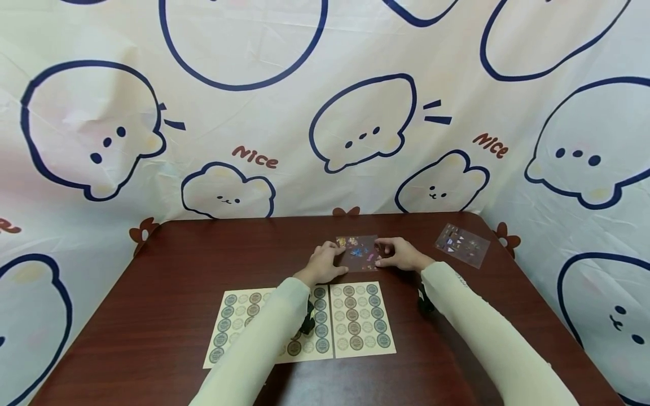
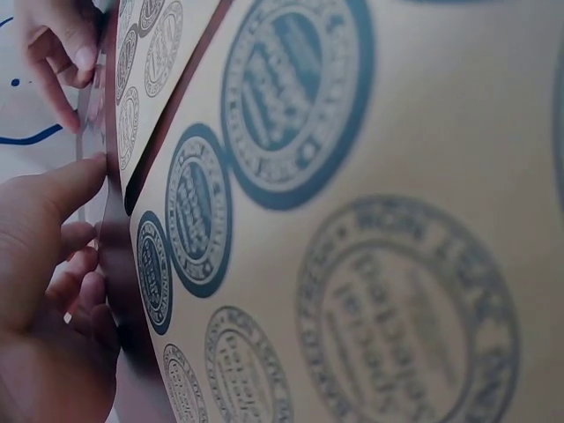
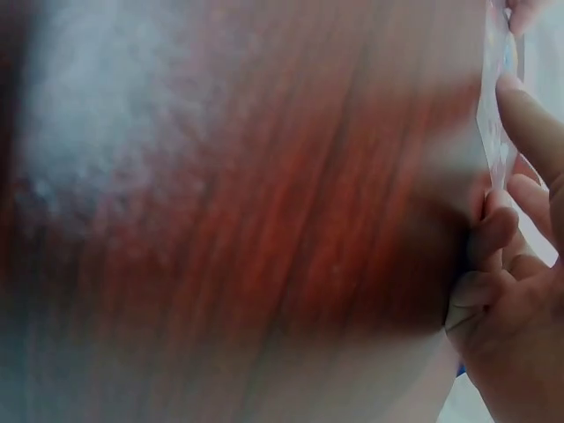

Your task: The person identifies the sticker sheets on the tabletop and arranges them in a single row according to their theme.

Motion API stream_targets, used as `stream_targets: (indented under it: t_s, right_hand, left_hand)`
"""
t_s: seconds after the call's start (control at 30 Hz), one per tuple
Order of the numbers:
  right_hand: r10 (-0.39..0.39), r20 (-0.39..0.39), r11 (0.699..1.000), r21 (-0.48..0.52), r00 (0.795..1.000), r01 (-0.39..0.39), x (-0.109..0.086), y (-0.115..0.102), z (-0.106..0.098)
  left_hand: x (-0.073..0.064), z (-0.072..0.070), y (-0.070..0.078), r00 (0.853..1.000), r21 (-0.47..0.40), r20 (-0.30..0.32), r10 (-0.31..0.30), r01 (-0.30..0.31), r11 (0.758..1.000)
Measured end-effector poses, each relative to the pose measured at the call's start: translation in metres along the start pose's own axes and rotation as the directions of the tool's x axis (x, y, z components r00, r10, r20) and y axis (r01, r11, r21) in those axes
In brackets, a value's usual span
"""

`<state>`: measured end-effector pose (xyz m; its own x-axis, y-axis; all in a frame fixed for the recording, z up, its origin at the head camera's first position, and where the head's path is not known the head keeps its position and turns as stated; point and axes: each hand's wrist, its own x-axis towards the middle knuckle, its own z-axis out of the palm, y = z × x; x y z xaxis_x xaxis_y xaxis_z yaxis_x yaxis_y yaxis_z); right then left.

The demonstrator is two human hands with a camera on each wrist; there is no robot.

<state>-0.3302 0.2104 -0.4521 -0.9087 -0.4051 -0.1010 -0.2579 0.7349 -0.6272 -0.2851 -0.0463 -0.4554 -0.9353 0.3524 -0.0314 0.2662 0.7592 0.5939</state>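
A clear plastic sticker sheet (image 1: 359, 260) with small colourful pictures lies at the far middle of the brown table. My left hand (image 1: 322, 264) holds its left side, the index finger near the back corner and the thumb near the front one. In the left wrist view the other fingers (image 2: 81, 286) are curled beneath that thumb. At the sheet's right side, my right hand (image 1: 401, 254) grips the edge. The right wrist view shows the right thumb (image 3: 529, 123) against the clear sheet (image 3: 495, 145), the lower fingers curled in.
Two cream sheets of round labels lie in front: the left sheet (image 1: 228, 341), partly under my left forearm, and the right sheet (image 1: 363, 351). Another clear sticker sheet (image 1: 462, 246) lies at the back right. A patterned cloth (image 1: 294, 192) hangs behind the table (image 1: 152, 316).
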Motion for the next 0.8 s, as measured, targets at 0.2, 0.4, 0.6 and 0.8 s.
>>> stream_targets:
  t_s: [0.2, 0.4, 0.6, 0.8]
  right_hand:
    - [0.019, 0.033, 1.000, -0.010, 0.999, -0.019, 0.0011, -0.0005, -0.0015]
    - [0.027, 0.032, 0.999, -0.020, 0.999, -0.026, -0.0001, -0.0030, -0.0017]
    - [0.003, 0.015, 1.000, -0.022, 1.000, -0.003, -0.0015, -0.0014, 0.0004]
    - [0.010, -0.001, 1.000, -0.008, 1.000, -0.010, -0.0029, -0.0018, 0.0012]
  left_hand:
    - [0.0012, 0.0003, -0.0010, 1.000, -0.037, 0.002, -0.021, 0.021, 0.999]
    - [0.0012, 0.0007, -0.0010, 0.999, -0.054, 0.008, -0.032, 0.032, 0.998]
    - [0.0003, 0.0009, -0.0004, 0.999, -0.071, 0.003, -0.041, 0.041, 0.997]
    - [-0.0006, 0.0007, 0.0003, 0.999, -0.094, -0.015, -0.047, 0.046, 0.994]
